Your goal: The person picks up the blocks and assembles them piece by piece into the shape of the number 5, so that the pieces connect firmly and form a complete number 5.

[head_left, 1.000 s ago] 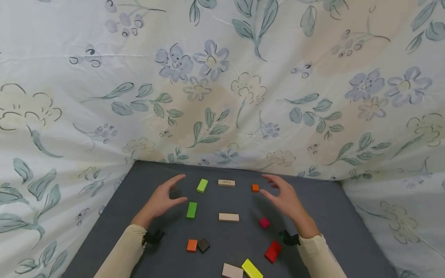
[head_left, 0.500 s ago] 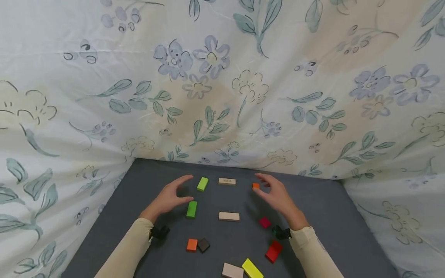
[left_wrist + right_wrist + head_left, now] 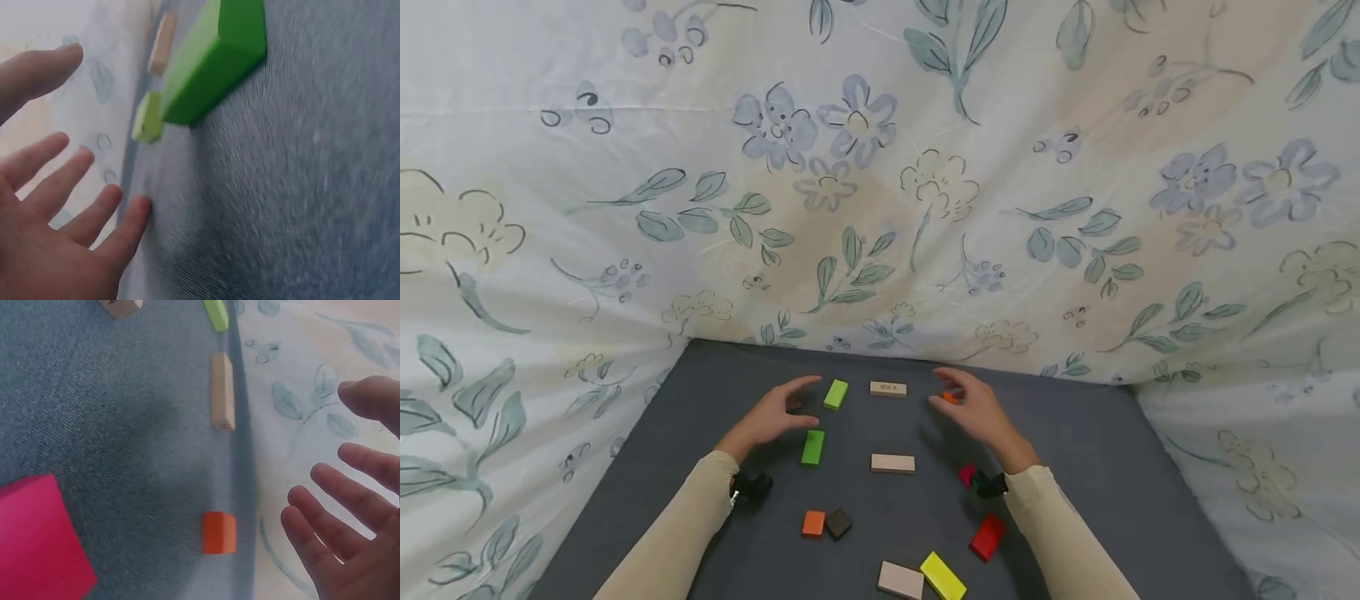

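My left hand (image 3: 767, 417) hovers over the dark cloth with thumb and fingers spread apart, holding nothing. Just right of it lie a light green block (image 3: 835, 394) and a darker green block (image 3: 812, 447), which looms large in the left wrist view (image 3: 215, 69). Also holding nothing, my right hand (image 3: 981, 410) hangs in the air with its fingers loosely spread. It partly hides a small orange block (image 3: 951, 397), seen whole in the right wrist view. Between the hands lie two pale wooden blocks, the far one (image 3: 888, 389) printed with marks and the nearer one (image 3: 892, 463) plain-faced.
Nearer the body lie an orange block (image 3: 813, 524), a dark brown block (image 3: 838, 524), a wide wooden block (image 3: 901, 580), a yellow block (image 3: 943, 576) and a red block (image 3: 987, 537). A crimson block (image 3: 966, 475) is partly behind the right wrist strap. Floral fabric (image 3: 880, 208) walls the back and sides.
Both hands have drifted inward, toward each other. The right hand has come in front of the far orange block, and its wrist strap in front of the crimson one. The blocks have stayed put.
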The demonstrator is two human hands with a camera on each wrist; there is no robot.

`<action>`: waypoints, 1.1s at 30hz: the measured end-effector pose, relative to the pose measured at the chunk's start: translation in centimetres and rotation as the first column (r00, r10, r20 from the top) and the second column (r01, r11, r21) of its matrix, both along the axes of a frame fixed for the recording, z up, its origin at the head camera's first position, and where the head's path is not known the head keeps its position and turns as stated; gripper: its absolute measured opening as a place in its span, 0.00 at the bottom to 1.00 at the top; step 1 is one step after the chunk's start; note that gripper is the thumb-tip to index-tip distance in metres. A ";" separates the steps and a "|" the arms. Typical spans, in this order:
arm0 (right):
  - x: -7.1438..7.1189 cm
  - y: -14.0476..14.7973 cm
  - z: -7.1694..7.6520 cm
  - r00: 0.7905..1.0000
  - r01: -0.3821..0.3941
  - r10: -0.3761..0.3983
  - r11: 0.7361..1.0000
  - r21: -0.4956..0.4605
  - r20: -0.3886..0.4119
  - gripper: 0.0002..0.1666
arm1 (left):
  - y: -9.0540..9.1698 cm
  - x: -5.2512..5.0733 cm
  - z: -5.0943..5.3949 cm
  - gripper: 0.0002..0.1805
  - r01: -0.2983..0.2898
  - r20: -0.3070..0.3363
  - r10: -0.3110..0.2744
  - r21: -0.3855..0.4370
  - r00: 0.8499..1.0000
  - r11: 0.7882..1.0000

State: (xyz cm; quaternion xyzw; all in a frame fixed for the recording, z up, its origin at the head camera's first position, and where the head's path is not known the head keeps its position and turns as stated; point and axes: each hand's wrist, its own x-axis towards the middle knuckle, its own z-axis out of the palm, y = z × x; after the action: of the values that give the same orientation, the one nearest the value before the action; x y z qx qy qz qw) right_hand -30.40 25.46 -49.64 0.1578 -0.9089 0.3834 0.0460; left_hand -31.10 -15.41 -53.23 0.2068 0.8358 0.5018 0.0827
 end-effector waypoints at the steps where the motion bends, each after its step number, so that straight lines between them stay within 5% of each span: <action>1: -0.3 0.0 -0.1 1.000 0.007 -0.007 1.000 -0.001 0.008 0.35 | 0.0 -0.3 -0.1 0.44 0.004 0.012 -0.005 0.019 1.000 1.000; 17: -2.5 -1.5 -1.8 0.999 0.014 -0.014 1.000 -0.003 0.040 0.34 | 1.2 -1.9 0.2 0.45 0.039 0.042 -0.038 -0.021 0.998 0.999; 24: -3.0 -2.1 -2.3 0.998 0.026 -0.026 1.000 0.000 0.064 0.34 | 1.7 -2.2 -0.2 0.45 0.070 0.007 -0.070 -0.076 0.998 0.995; 33: -3.7 -2.8 -2.6 0.996 0.020 -0.020 1.000 0.002 0.081 0.35 | 2.0 -2.5 0.0 0.47 0.049 0.066 -0.043 -0.086 0.997 0.995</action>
State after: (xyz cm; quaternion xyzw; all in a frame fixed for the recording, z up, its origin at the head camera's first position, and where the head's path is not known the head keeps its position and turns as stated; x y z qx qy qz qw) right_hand -34.10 22.62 -52.26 0.1328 -0.9117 0.3886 0.0129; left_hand -33.61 -13.36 -53.27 0.2060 0.8490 0.4689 0.1300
